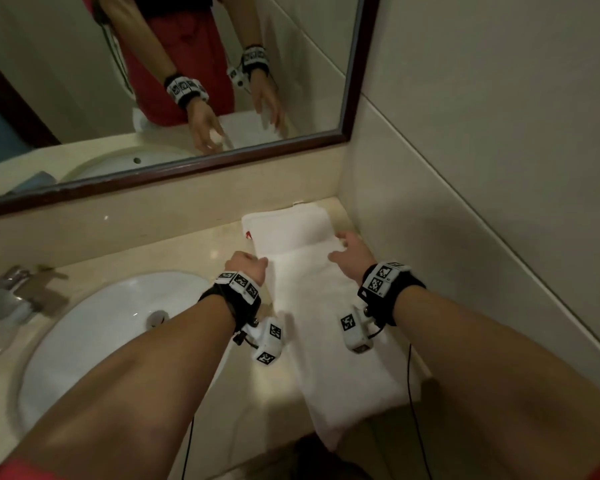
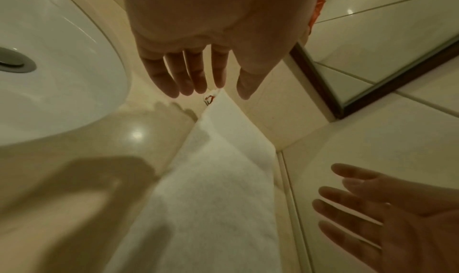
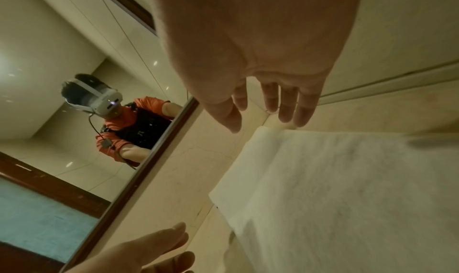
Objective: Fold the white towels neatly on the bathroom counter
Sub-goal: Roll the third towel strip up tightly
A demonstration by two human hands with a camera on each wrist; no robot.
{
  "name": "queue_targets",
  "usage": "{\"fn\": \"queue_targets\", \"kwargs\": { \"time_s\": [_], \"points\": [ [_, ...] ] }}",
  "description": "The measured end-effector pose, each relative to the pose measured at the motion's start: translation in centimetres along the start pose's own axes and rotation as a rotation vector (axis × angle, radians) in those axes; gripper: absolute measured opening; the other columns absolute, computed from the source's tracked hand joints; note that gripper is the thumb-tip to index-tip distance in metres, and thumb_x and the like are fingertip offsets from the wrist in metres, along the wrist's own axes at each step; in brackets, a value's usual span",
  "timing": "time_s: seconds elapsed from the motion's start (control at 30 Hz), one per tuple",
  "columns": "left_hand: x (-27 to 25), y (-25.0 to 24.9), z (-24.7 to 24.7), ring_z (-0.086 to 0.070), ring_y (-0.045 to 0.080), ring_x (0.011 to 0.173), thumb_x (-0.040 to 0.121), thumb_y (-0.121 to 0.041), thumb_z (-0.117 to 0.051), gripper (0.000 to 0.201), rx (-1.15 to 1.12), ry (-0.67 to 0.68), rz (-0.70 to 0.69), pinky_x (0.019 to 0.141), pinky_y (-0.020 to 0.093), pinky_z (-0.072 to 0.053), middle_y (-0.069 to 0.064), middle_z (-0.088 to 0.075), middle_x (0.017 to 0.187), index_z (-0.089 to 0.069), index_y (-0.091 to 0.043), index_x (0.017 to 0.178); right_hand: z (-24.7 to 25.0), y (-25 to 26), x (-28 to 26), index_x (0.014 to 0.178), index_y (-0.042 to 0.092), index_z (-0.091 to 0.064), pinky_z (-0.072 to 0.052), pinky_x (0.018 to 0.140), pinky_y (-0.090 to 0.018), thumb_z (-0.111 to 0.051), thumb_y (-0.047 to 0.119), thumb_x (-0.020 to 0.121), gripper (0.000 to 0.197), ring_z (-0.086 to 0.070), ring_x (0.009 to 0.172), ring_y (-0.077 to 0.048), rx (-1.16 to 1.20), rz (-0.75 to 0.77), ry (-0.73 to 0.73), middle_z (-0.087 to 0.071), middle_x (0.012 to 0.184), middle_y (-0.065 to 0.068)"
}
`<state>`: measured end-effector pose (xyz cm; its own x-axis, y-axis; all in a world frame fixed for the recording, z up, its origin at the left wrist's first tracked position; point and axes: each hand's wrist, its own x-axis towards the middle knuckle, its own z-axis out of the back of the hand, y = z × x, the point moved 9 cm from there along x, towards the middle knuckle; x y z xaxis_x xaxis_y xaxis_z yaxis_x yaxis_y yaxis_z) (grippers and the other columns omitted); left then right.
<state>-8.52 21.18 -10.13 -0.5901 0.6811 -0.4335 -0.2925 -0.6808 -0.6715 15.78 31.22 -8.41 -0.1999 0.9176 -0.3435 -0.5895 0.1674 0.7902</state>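
A long white towel (image 1: 326,341) lies lengthwise on the beige counter (image 1: 187,251) to the right of the sink, its near end hanging over the front edge. A red tag (image 1: 247,234) marks its far left corner. My left hand (image 1: 248,266) is at the towel's left edge, and in the left wrist view its straight fingers (image 2: 198,77) hover just above the tagged corner. At the right edge is my right hand (image 1: 349,249), fingers (image 3: 285,104) straight over the towel's (image 3: 335,189) far end. Neither hand grips anything.
A white oval sink (image 1: 94,327) with a metal faucet (image 1: 11,289) fills the counter's left side. A dark-framed mirror (image 1: 153,81) hangs behind, and a tiled wall (image 1: 499,168) closes the right side right next to the towel.
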Motion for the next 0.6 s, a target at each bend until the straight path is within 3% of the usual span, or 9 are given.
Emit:
{"fn": "queue_targets", "kwargs": {
  "time_s": [0.13,0.23,0.37,0.43,0.5,0.6],
  "points": [
    [-5.1,1.4,-0.6,-0.054,0.025,0.087,0.087,-0.03,-0.065,0.037,-0.005,0.041,-0.062,0.075,0.026,-0.039,0.007,-0.06,0.101,-0.058,-0.007,0.115,1.0,-1.5,-5.8,0.139,0.017,-0.043,-0.044,0.093,-0.034,-0.063,0.014,0.087,0.055,-0.05,0.12,-0.028,-0.011,-0.006,-0.027,-0.044,0.139,-0.014],
    [-8.7,2.8,-1.4,-0.054,0.023,0.085,0.087,-0.029,-0.065,0.035,0.009,0.082,-0.074,0.076,0.025,-0.04,0.007,-0.059,0.101,-0.058,-0.009,0.114,1.5,-3.1,-10.0,0.139,0.016,-0.043,-0.042,0.095,-0.032,-0.063,0.012,0.087,0.055,-0.049,0.121,-0.028,0.001,-0.023,-0.031,-0.045,0.136,-0.013],
    [-12.1,4.7,-2.7,-0.055,0.024,0.085,0.086,-0.027,-0.067,0.029,-0.005,0.124,-0.07,0.076,0.025,-0.041,0.006,-0.059,0.099,-0.059,-0.011,0.108,2.4,-5.6,-14.1,0.139,0.013,-0.043,-0.043,0.085,-0.031,-0.062,0.009,0.087,0.055,-0.049,0.102,-0.021,0.042,-0.053,-0.042,-0.045,0.12,-0.007],
    [-13.6,5.3,-3.4,-0.056,0.025,0.082,0.085,-0.025,-0.068,0.023,-0.038,0.138,-0.062,0.075,0.026,-0.043,0.008,-0.061,0.097,-0.059,-0.012,0.102,3.0,-6.9,-15.6,0.14,0.013,-0.043,-0.047,0.089,-0.037,-0.061,0.009,0.088,0.055,-0.048,0.1,-0.02,0.057,-0.076,-0.045,-0.041,0.115,-0.004],
    [-14.8,5.9,-4.3,-0.058,0.026,0.079,0.083,-0.024,-0.07,0.019,-0.068,0.151,-0.055,0.074,0.029,-0.047,0.009,-0.063,0.093,-0.061,-0.013,0.096,3.6,-8.2,-16.7,0.14,0.012,-0.042,-0.045,0.096,-0.039,-0.06,0.009,0.088,0.055,-0.047,0.101,-0.019,0.072,-0.094,-0.047,-0.042,0.116,-0.006],
    [-16.4,7.0,-5.6,-0.058,0.027,0.076,0.08,-0.023,-0.072,0.016,-0.087,0.154,-0.029,0.073,0.032,-0.05,0.009,-0.062,0.086,-0.062,-0.013,0.088,4.1,-10.4,-17.6,0.139,0.011,-0.042,-0.046,0.1,-0.041,-0.06,0.008,0.089,0.054,-0.048,0.103,-0.021,0.09,-0.125,-0.035,-0.047,0.13,-0.015]
  ]
}}
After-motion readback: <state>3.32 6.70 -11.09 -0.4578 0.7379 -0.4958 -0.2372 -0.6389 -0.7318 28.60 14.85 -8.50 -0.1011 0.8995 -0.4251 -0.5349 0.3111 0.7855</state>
